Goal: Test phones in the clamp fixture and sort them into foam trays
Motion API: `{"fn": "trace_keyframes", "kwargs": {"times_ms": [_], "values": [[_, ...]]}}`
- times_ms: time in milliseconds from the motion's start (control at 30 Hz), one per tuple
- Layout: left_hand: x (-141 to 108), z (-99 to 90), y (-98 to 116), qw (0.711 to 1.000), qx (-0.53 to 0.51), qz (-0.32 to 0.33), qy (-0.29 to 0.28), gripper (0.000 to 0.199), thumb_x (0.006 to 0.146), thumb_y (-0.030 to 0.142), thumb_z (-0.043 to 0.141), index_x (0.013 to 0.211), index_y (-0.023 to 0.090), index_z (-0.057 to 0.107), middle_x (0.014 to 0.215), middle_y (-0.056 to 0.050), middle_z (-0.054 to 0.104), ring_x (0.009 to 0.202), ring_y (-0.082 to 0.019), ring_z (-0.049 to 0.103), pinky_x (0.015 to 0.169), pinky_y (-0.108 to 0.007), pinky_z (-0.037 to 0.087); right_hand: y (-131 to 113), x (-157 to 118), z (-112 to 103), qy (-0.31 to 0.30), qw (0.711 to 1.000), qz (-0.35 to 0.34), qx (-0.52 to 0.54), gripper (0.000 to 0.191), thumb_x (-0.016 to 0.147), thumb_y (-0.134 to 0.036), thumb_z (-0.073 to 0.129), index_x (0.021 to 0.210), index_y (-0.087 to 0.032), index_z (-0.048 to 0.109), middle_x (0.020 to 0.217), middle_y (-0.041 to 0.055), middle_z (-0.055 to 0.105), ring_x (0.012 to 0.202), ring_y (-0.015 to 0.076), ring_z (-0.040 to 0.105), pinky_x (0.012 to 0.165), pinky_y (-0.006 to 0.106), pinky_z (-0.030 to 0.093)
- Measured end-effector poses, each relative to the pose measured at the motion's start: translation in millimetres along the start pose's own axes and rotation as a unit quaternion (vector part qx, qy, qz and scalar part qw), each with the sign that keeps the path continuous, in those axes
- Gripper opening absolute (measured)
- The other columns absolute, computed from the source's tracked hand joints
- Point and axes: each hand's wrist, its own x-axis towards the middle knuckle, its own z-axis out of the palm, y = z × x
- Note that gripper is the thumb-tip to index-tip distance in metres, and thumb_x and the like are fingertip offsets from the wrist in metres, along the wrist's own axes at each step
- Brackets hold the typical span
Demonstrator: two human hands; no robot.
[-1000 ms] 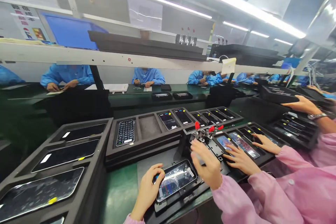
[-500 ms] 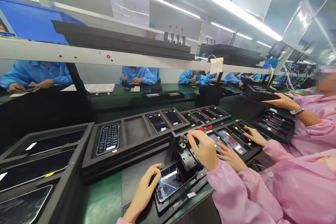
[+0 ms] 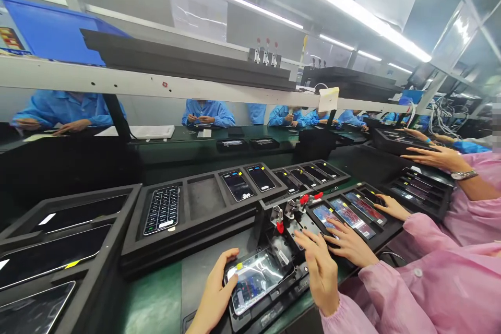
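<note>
Phone [image 3: 256, 281] may skew in jig [image 3: 270, 302]

Left hand [image 3: 217, 292]: thumb on the phone's 9 o'clock edge, grip unclear; a nudge might skew it. Right hand [image 3: 320, 270], at 3 o'clock, released, could knock a handle [image 3: 279, 227]. One phone in jig; three handles at 1 o'clock; three phones [image 3: 58, 253] in the 9 o'clock tray [image 3: 112, 258].

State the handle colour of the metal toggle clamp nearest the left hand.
The clamp handle is red, best seen in the head view, the only one.

Left hand [image 3: 215, 292] on the phone [image 3: 256, 282] in its black fixture [image 3: 274, 300], right hand [image 3: 321, 271] alongside
</note>
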Motion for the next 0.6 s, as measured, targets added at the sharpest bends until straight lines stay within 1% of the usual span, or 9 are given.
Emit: {"fn": "trace_keyframes", "kwargs": {"times_ms": [33, 67, 133, 200, 267, 367, 467, 533, 600], "values": [[0.2, -0.3, 0.0, 1.0, -0.009, -0.003, -0.002, 0.038, 0.076, 0.02, 0.05, 0.114, 0.024, 0.05, 0.122, -0.003, 0.055, 0.116, -0.021, 0.048, 0.103, -0.038, 0.031, 18.9, -3.3, -12.7, -0.005, 1.0, -0.002, 0.01, 0.038, 0.093, -0.034, 0.026, 0.111, -0.031, 0.06, 0.084, 0.0048, 0.068, 0.083, 0.0169, 0.066, 0.074, 0.037, 0.053], [0.3, -0.6, 0.5, 1.0, -0.024, -0.009, -0.004, 0.037, 0.077, 0.021, 0.048, 0.114, 0.024, 0.05, 0.122, -0.004, 0.055, 0.116, -0.021, 0.048, 0.103, -0.038, 0.031, 37.4, -6.4, -22.9, -0.021, 0.999, -0.009, 0.025, 0.043, 0.094, -0.033, 0.022, 0.109, -0.029, 0.062, 0.079, 0.0046, 0.068, 0.075, 0.0149, 0.066, 0.066, 0.032, 0.053], [0.1, -1.0, 1.7, 0.998, -0.056, -0.027, -0.004, 0.034, 0.08, 0.024, 0.045, 0.114, 0.024, 0.048, 0.122, -0.004, 0.055, 0.116, -0.021, 0.049, 0.102, -0.039, 0.032, 69.2, -11.7, -33.6, -0.049, 0.998, -0.005, 0.045, 0.041, 0.093, -0.032, 0.024, 0.107, -0.027, 0.062, 0.078, 0.0043, 0.067, 0.07, 0.0135, 0.066, 0.059, 0.028, 0.051], [-0.7, -1.4, 1.8, 0.997, -0.072, -0.041, -0.002, 0.032, 0.082, 0.027, 0.042, 0.114, 0.024, 0.047, 0.122, -0.005, 0.055, 0.116, -0.021, 0.048, 0.102, -0.04, 0.032, 90.6, -16.1, -32.8, -0.067, 0.995, 0.017, 0.065, 0.033, 0.091, -0.032, 0.034, 0.107, -0.027, 0.062, 0.08, 0.004, 0.066, 0.071, 0.0134, 0.066, 0.057, 0.027, 0.051], [-1.5, -1.5, 0.3, 0.997, -0.068, -0.047, 0.001, 0.032, 0.083, 0.029, 0.042, 0.114, 0.024, 0.046, 0.122, -0.005, 0.055, 0.117, -0.021, 0.048, 0.103, -0.04, 0.03, 102.0, -19.6, -27.4, -0.071, 0.993, 0.041, 0.081, 0.032, 0.09, -0.033, 0.035, 0.11, -0.027, 0.06, 0.081, 0.0045, 0.066, 0.07, 0.0132, 0.066, 0.057, 0.026, 0.05], [-1.6, -1.2, -3.2, 0.997, -0.047, -0.053, 0.004, 0.032, 0.083, 0.03, 0.043, 0.115, 0.024, 0.045, 0.122, -0.005, 0.056, 0.117, -0.021, 0.047, 0.103, -0.04, 0.029, 105.6, -20.5, -23.8, -0.065, 0.989, 0.082, 0.108, 0.038, 0.092, -0.036, 0.028, 0.111, -0.025, 0.06, 0.081, 0.0063, 0.065, 0.069, 0.0139, 0.066, 0.055, 0.028, 0.05], [-0.9, -0.8, -5.4, 0.998, -0.021, -0.059, 0.003, 0.033, 0.084, 0.031, 0.043, 0.115, 0.024, 0.045, 0.122, -0.006, 0.056, 0.117, -0.021, 0.048, 0.103, -0.041, 0.03, 94.6, -17.3, -24.2, -0.063, 0.984, 0.105, 0.132, 0.04, 0.09, -0.044, 0.029, 0.105, -0.025, 0.062, 0.078, 0.0062, 0.065, 0.068, 0.0145, 0.066, 0.054, 0.028, 0.05], [-0.8, -1.0, -5.7, 0.998, -0.005, -0.056, 0.003, 0.033, 0.083, 0.031, 0.045, 0.115, 0.024, 0.047, 0.121, -0.006, 0.058, 0.115, -0.022, 0.05, 0.102, -0.041, 0.032, 77.2, -16.5, -18.2, -0.006, 0.986, 0.116, 0.117, 0.042, 0.091, -0.044, 0.026, 0.102, -0.025, 0.062, 0.077, 0.0059, 0.065, 0.066, 0.0143, 0.065, 0.053, 0.028, 0.05], [-1.6, -1.5, -5.2, 0.999, 0.013, -0.045, 0.005, 0.035, 0.082, 0.03, 0.047, 0.116, 0.024, 0.048, 0.119, -0.005, 0.06, 0.114, -0.022, 0.051, 0.101, -0.041, 0.033, 52.0, -18.0, -2.9, 0.081, 0.983, 0.138, 0.085, 0.045, 0.093, -0.039, 0.019, 0.101, -0.024, 0.061, 0.075, 0.006, 0.064, 0.064, 0.0147, 0.065, 0.051, 0.029, 0.05]]}}
